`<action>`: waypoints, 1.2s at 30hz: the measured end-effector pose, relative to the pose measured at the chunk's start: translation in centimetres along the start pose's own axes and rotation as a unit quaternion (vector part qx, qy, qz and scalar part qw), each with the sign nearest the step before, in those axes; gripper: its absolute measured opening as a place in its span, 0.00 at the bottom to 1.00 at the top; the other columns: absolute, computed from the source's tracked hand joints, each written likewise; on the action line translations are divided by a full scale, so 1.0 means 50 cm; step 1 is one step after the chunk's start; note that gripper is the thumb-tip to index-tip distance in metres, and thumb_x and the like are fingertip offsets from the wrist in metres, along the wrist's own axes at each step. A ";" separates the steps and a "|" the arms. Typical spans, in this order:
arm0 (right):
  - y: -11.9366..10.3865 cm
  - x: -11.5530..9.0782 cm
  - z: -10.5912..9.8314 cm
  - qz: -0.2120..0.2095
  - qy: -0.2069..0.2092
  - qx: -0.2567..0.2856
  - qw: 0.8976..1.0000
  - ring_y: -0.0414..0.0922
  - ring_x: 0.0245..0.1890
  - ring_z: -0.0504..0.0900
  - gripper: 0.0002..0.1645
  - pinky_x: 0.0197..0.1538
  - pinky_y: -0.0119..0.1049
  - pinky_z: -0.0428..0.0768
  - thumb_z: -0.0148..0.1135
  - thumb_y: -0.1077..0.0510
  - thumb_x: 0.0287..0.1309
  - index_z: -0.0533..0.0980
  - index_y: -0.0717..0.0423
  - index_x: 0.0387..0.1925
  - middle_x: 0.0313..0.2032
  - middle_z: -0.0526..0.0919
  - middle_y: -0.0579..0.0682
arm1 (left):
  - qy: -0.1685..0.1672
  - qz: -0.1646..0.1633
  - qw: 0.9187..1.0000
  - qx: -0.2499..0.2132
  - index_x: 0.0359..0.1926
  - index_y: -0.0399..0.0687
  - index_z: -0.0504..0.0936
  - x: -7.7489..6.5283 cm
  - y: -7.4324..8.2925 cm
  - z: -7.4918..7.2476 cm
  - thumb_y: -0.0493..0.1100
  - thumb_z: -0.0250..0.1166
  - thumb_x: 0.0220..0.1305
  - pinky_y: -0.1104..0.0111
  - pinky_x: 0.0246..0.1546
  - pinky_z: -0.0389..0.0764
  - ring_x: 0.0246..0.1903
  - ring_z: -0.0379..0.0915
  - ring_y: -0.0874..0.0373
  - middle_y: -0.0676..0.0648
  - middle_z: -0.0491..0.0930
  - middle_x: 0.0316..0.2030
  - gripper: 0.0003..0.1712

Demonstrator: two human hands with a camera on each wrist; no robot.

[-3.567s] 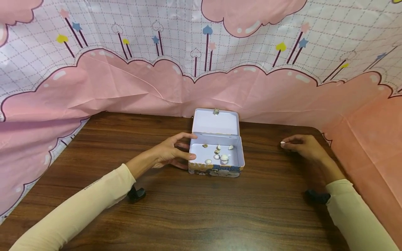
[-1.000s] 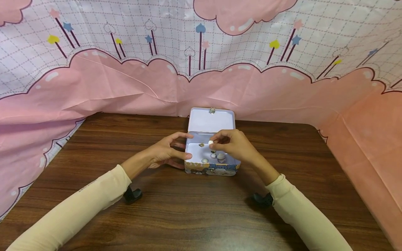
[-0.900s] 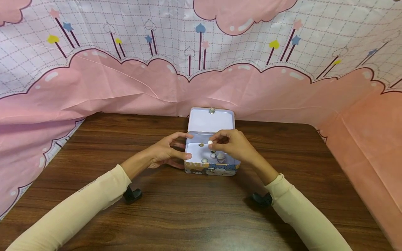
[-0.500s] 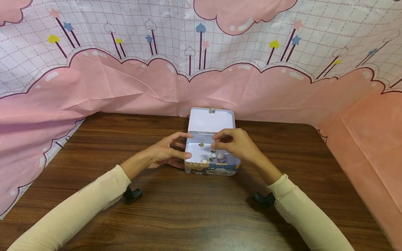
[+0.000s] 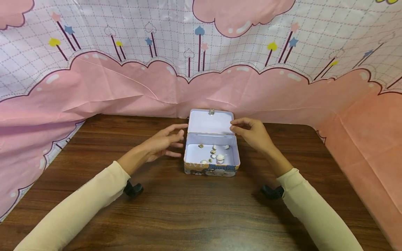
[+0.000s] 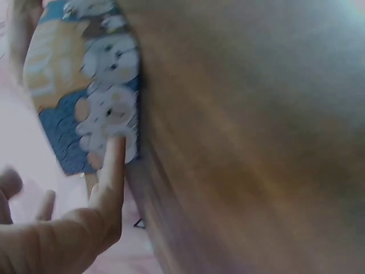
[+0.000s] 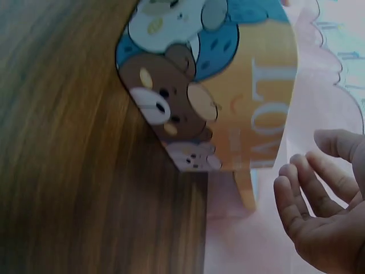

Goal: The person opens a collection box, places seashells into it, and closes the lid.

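A small tin box (image 5: 195,153) stands on the table with its lid (image 5: 209,122) raised. Bear cartoons and lettering cover its outside. Inside lie several small seashells, among them a larger pale shell (image 5: 220,157) near the front and a brown shell (image 5: 201,146) at the back left. My left hand (image 5: 158,143) is beside the box's left side, its fingers spread and holding nothing; in the left wrist view a finger (image 6: 116,165) overlaps the tin's side, and contact is unclear. By the lid's right edge is my right hand (image 5: 255,134), fingers loosely bent with nothing between them.
The brown wooden table (image 5: 188,212) reaches to a pink and white patterned cloth (image 5: 141,83) hung behind it and along the sides. Black wrist straps (image 5: 133,189) show below both wrists.
My right hand brought a small white shell from the table's right side over the box and let it go inside. Now that hand has moved up and right to the lid; my left hand has drawn back slightly.
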State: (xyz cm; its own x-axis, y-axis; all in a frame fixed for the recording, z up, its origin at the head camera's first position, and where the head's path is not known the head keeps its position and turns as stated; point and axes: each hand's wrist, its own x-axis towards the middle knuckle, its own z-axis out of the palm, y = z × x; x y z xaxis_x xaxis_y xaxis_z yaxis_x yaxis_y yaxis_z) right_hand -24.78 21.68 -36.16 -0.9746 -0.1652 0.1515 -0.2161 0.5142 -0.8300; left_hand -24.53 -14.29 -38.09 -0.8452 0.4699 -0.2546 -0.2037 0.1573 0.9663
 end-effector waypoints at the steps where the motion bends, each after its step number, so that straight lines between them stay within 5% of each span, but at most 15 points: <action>1: 0.003 0.003 -0.004 0.015 0.001 0.012 1.000 0.57 0.56 0.88 0.24 0.58 0.39 0.90 0.69 0.49 0.81 0.86 0.59 0.68 0.61 0.90 0.61 | 0.013 0.004 1.000 -0.003 0.92 0.60 0.56 0.005 0.006 -0.003 0.54 0.51 0.93 0.39 0.75 0.85 0.81 0.64 0.29 0.31 0.59 0.85 0.35; 6: 0.021 0.020 -0.013 0.066 -0.004 0.092 0.993 0.64 0.72 0.83 0.33 0.78 0.56 0.83 0.60 0.45 0.87 0.76 0.62 0.79 0.75 0.81 0.65 | 0.043 0.028 0.997 -0.049 0.92 0.44 0.52 0.029 0.030 -0.015 0.58 0.38 0.95 0.42 0.87 0.71 0.86 0.58 0.31 0.27 0.56 0.87 0.38; 12: 0.043 0.043 -0.015 0.094 -0.036 0.197 0.975 0.59 0.87 0.67 0.47 0.91 0.54 0.67 0.52 0.38 0.90 0.57 0.67 0.88 0.86 0.65 0.65 | 0.060 0.048 0.987 -0.143 0.91 0.37 0.52 0.056 0.037 -0.021 0.64 0.33 0.94 0.46 0.91 0.63 0.89 0.52 0.34 0.28 0.54 0.88 0.44; 20: 0.058 0.064 -0.015 0.107 -0.077 0.244 0.961 0.55 0.91 0.57 0.53 0.95 0.51 0.57 0.39 0.29 0.90 0.49 0.65 0.91 0.90 0.55 0.62 | 0.068 0.039 0.977 -0.199 0.91 0.34 0.49 0.094 0.036 -0.030 0.68 0.30 0.92 0.47 0.92 0.63 0.89 0.52 0.36 0.28 0.52 0.89 0.49; 36: 0.053 0.079 -0.014 0.131 -0.056 0.348 0.927 0.56 0.91 0.58 0.46 0.94 0.47 0.59 0.44 0.39 0.92 0.50 0.65 0.91 0.90 0.54 0.63 | 0.070 0.027 0.972 -0.221 0.90 0.34 0.52 0.114 0.052 -0.028 0.68 0.34 0.91 0.48 0.92 0.63 0.87 0.56 0.36 0.29 0.56 0.87 0.49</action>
State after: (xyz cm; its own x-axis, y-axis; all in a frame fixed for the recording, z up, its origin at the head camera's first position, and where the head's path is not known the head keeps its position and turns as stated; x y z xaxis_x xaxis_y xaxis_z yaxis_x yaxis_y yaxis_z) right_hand -29.22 22.99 -37.40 -0.9674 -0.2183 -0.1282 0.1553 -0.1117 -0.9815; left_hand -30.56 -12.40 -36.98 -0.9130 0.3399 -0.2255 -0.3239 -0.2680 0.9074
